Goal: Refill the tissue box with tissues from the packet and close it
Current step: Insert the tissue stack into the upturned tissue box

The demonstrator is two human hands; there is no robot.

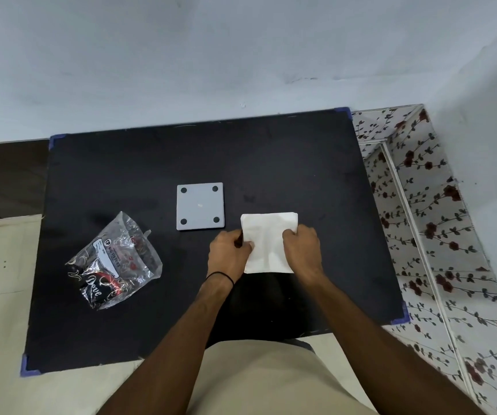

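From the head view, a black desk (pixel 151 163) with blue-taped corners stands against a pale wall, with floral-patterned covering to its right. The left hand (pixel 229 256) and right hand (pixel 301 250) each pinch one side of a white stack of tissues (pixel 268 235) lying on the desk near its front. Just beyond the hands, slightly left, lies a grey square tissue box lid (pixel 200 207) with four dark dots, and the crumpled clear packet (pixel 112 262) rests well to the left.
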